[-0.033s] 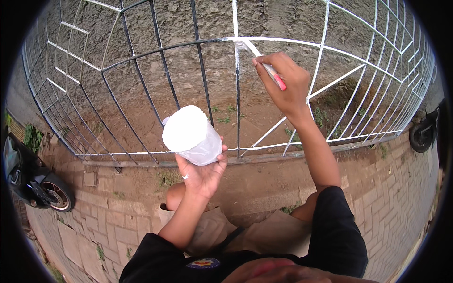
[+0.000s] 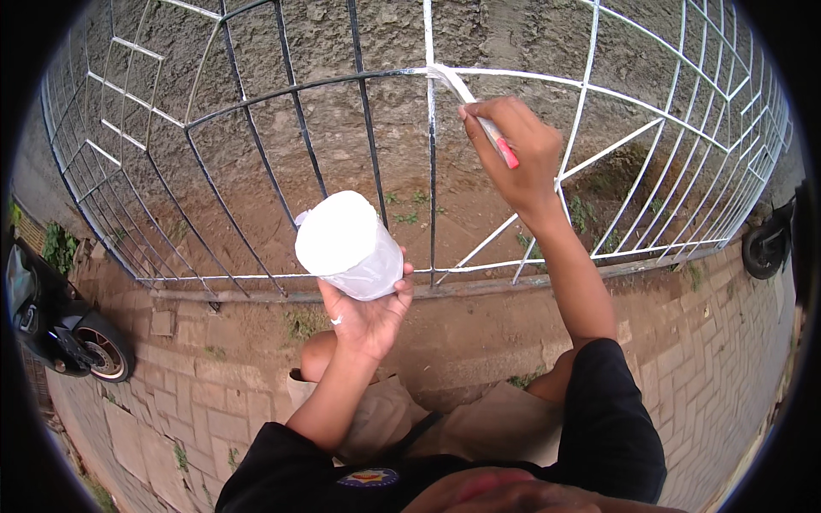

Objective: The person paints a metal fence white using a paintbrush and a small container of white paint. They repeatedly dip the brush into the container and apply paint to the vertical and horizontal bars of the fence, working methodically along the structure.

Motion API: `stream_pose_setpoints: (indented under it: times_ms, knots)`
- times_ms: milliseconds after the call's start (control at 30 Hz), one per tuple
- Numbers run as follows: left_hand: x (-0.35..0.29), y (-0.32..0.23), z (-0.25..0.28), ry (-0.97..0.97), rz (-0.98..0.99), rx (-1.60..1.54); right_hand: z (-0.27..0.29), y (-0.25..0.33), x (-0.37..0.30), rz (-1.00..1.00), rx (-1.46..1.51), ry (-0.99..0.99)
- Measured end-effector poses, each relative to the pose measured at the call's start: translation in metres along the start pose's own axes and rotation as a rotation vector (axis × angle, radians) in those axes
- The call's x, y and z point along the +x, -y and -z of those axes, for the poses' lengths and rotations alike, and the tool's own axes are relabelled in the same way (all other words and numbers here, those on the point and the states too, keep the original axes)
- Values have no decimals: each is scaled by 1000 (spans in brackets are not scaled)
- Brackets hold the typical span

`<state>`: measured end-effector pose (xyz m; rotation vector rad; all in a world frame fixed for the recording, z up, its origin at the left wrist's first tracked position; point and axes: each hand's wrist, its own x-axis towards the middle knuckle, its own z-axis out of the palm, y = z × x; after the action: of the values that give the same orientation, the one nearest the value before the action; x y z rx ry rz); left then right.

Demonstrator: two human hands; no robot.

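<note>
My left hand (image 2: 368,323) is wrapped round the lower part of a translucent white plastic tub (image 2: 376,269), tilted and filled with white paint (image 2: 339,231). A smear of white paint marks this hand near the thumb. Pinched in the fingers of my right hand (image 2: 523,141) is a paintbrush (image 2: 473,109) with a white handle and a red end. Its bristles touch a metal fence (image 2: 590,84) where an upright bar crosses the curved rail. Right of that crossing the bars are white; to its left, many are still dark, some with patchy white.
Behind the bars stands a rough grey wall (image 2: 402,38), with bare soil and weeds at its foot. A low kerb (image 2: 479,286) runs under the fence. Paving bricks (image 2: 214,376) lie around me. A motorcycle (image 2: 85,342) is at far left, and a dark wheel (image 2: 764,248) at far right.
The brush's bristles have shifted very slightly up and to the right at the bar crossing. My left hand and the tub look unmoved.
</note>
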<state>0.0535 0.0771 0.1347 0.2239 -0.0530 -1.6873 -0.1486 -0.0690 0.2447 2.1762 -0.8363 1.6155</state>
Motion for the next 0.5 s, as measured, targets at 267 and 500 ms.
stream_pose_setpoints:
  times_ms: [267, 500]
  knots:
    - [5, -1, 2, -61, -2, -6, -13, 14, -2, -62, 282, 200]
    - [3, -6, 1, -63, -21, 2, 5, -9, 7, -102, -27, -41]
